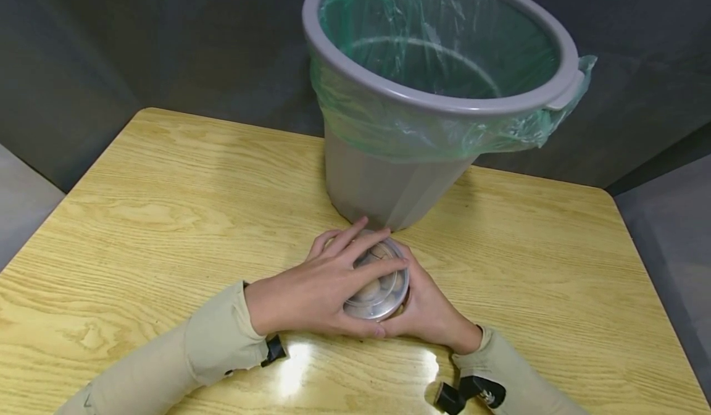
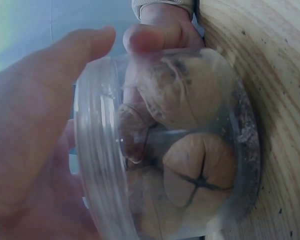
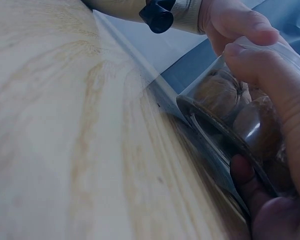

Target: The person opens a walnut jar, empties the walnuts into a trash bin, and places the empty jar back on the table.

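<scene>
clear jar (image 1: 376, 282) of walnuts (image 2: 192, 150) stands on wooden table (image 1: 166, 205), just before grey bin (image 1: 433, 94) with green liner (image 1: 389, 118). left hand (image 1: 316, 291) lies over lid (image 2: 97, 165), fingers curled round its rim. right hand (image 1: 428, 310) clasps jar wall, steadying it. step judged: opening jar, lid still on. next move likely calls for firm hold on body, twist at lid, jar kept upright.

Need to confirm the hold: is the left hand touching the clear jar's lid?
Touching. The head view shows the left hand spread over the lid of the clear jar, fingers lying on it.
</scene>
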`<state>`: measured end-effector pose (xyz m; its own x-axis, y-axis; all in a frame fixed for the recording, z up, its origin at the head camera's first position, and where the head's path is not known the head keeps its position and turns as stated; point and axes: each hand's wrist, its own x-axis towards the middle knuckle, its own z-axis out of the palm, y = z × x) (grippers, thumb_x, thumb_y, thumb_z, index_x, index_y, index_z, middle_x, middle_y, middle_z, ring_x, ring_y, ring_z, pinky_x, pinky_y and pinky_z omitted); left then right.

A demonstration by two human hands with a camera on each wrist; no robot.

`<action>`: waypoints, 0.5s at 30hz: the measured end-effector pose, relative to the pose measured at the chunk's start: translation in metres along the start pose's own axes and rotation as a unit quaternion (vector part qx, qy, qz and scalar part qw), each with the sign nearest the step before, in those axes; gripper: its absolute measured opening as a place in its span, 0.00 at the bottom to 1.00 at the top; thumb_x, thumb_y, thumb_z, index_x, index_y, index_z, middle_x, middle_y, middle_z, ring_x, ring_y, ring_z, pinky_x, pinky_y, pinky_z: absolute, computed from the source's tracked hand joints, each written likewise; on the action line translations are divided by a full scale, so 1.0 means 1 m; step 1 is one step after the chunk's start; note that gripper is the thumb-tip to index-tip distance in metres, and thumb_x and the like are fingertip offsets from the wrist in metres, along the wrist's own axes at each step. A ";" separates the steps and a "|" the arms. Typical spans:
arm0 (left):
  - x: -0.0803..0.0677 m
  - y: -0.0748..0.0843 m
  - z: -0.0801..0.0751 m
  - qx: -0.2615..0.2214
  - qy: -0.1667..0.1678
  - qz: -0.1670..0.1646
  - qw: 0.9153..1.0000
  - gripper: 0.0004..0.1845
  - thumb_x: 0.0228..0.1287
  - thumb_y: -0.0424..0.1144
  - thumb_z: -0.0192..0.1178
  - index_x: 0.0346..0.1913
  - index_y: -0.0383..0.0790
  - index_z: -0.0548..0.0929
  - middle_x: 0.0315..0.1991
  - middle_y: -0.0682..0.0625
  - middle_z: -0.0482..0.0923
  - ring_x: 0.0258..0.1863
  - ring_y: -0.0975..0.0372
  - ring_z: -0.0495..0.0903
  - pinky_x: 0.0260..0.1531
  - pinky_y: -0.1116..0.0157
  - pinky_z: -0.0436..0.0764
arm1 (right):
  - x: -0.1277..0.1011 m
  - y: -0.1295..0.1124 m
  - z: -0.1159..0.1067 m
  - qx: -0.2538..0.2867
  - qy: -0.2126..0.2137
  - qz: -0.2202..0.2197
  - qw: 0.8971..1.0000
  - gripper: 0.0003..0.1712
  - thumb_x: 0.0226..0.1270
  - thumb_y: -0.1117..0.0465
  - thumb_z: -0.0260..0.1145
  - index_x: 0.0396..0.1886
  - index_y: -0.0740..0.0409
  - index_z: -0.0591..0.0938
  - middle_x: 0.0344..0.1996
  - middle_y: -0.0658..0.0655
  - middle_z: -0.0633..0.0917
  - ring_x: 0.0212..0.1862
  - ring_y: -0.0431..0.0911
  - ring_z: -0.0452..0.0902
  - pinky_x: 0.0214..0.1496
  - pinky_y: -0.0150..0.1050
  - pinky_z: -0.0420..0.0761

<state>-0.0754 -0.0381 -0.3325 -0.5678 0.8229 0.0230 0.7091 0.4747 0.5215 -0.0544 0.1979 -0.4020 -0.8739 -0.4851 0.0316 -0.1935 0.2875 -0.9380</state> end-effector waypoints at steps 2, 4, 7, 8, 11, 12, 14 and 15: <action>0.000 0.000 0.000 -0.003 -0.002 -0.002 1.000 0.45 0.64 0.68 0.64 0.81 0.66 0.58 0.86 0.47 0.44 0.86 0.41 0.37 0.75 0.34 0.54 | 0.000 0.000 0.000 0.000 0.000 0.000 1.000 0.74 0.44 0.63 0.88 0.84 0.35 0.49 0.82 0.53 0.59 0.77 0.55 0.66 0.72 0.31 0.72; 0.000 0.001 0.000 -0.002 -0.001 -0.003 1.000 0.46 0.64 0.68 0.64 0.81 0.65 0.58 0.86 0.46 0.44 0.85 0.41 0.37 0.75 0.34 0.54 | 0.000 0.001 0.000 -0.004 0.000 -0.006 1.000 0.74 0.43 0.63 0.88 0.84 0.36 0.50 0.82 0.54 0.59 0.77 0.55 0.67 0.72 0.31 0.72; 0.000 0.001 0.000 0.004 0.000 -0.004 1.000 0.46 0.64 0.68 0.64 0.82 0.65 0.57 0.86 0.47 0.44 0.85 0.40 0.38 0.75 0.34 0.55 | 0.000 0.003 -0.001 -0.013 0.000 -0.015 1.000 0.74 0.42 0.63 0.88 0.84 0.38 0.50 0.82 0.56 0.59 0.76 0.55 0.68 0.72 0.31 0.72; 0.000 0.001 0.000 0.008 0.001 -0.003 1.000 0.47 0.64 0.68 0.63 0.82 0.64 0.57 0.86 0.47 0.44 0.85 0.40 0.39 0.74 0.34 0.55 | 0.000 0.003 -0.001 -0.015 0.000 -0.018 1.000 0.75 0.42 0.63 0.88 0.84 0.38 0.50 0.82 0.57 0.59 0.76 0.55 0.68 0.72 0.31 0.72; 0.000 0.002 0.000 0.012 0.001 -0.004 1.000 0.48 0.64 0.69 0.63 0.82 0.63 0.56 0.86 0.47 0.44 0.85 0.40 0.39 0.75 0.34 0.55 | 0.000 0.004 -0.002 -0.015 0.000 -0.017 1.000 0.75 0.42 0.63 0.88 0.84 0.38 0.50 0.82 0.55 0.59 0.76 0.54 0.68 0.72 0.31 0.72; 0.000 0.001 0.000 0.013 0.000 -0.004 1.000 0.48 0.64 0.69 0.63 0.82 0.63 0.56 0.86 0.46 0.44 0.85 0.40 0.39 0.75 0.35 0.55 | 0.000 0.004 -0.002 -0.015 -0.001 -0.018 1.000 0.75 0.42 0.63 0.88 0.84 0.38 0.50 0.82 0.55 0.59 0.76 0.54 0.67 0.72 0.31 0.72; 0.000 0.001 0.000 0.014 -0.001 -0.005 1.000 0.49 0.63 0.69 0.63 0.83 0.63 0.55 0.86 0.47 0.44 0.85 0.40 0.39 0.75 0.35 0.55 | 0.000 0.004 -0.002 -0.012 0.000 -0.016 1.000 0.75 0.41 0.63 0.88 0.84 0.37 0.50 0.82 0.54 0.59 0.76 0.54 0.67 0.72 0.31 0.72; 0.000 0.001 0.000 0.012 -0.001 -0.006 1.000 0.49 0.63 0.69 0.63 0.83 0.63 0.55 0.86 0.47 0.43 0.85 0.40 0.39 0.75 0.35 0.55 | 0.000 0.004 -0.002 -0.012 0.000 -0.016 1.000 0.75 0.42 0.63 0.88 0.84 0.37 0.50 0.82 0.54 0.59 0.77 0.54 0.67 0.72 0.31 0.72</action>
<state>-0.0748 -0.0379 -0.3316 -0.5751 0.8180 0.0151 0.7126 0.4917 0.5003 -0.0562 0.1999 -0.4048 -0.8667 -0.4950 0.0607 -0.2320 0.2923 -0.9278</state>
